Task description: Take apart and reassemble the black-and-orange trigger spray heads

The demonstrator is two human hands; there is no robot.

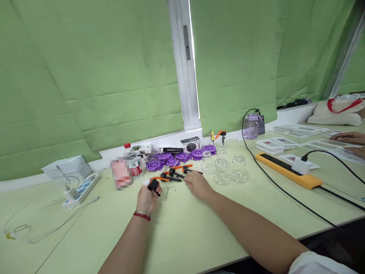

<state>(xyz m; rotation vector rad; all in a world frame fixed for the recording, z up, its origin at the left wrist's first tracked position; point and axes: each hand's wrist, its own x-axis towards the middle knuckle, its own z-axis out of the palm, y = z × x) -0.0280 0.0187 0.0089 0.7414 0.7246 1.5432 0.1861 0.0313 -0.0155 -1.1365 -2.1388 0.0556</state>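
My left hand is closed around a black plastic part with an orange lever, held just above the table. A white cover shows on its thumb or a fingertip. To the right, my right hand reaches in with its fingers bent and drawn together beside several loose black-and-orange lever parts. What its fingertips hold, if anything, is hidden. Between my hands lie a thin metal pin and a tiny dark piece. Behind them are purple plastic wheels and clear glass jars.
A bottle with a red cap stands at the back left, near a white power strip. On the right are a yellow power strip, a black cable, cards and another person's hand.
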